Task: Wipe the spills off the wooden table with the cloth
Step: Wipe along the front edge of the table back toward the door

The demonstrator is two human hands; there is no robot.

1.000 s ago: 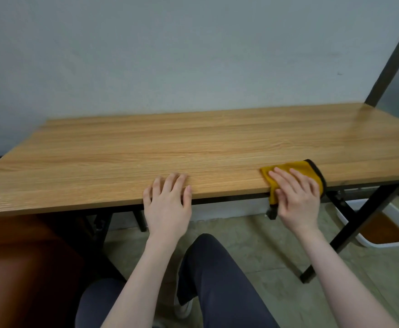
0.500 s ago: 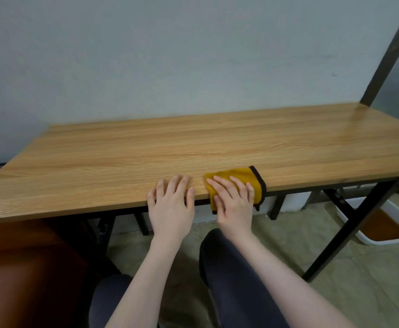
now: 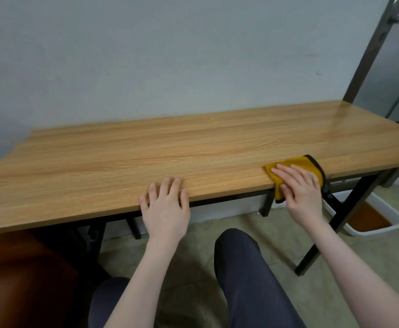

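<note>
The cloth (image 3: 295, 165), yellow with a dark trimmed edge, is laid on the front edge of the wooden table (image 3: 193, 147), toward the right end, and part of it is draped down over the edge. It is pressed flat by the right hand (image 3: 300, 188), whose fingers are held straight and spread across the fabric; the cloth is not gripped, only held down under the palm and fingers. No spill can be made out on the tabletop from this view.

The left hand (image 3: 165, 204) is rested on the front edge of the table, well apart from the cloth, with its fingers lightly bent over the wood and nothing held in it.

Under the right end of the table, on the floor, a white tub (image 3: 371, 218) with brown liquid in it is seen beside a black table leg (image 3: 335, 223).
</note>
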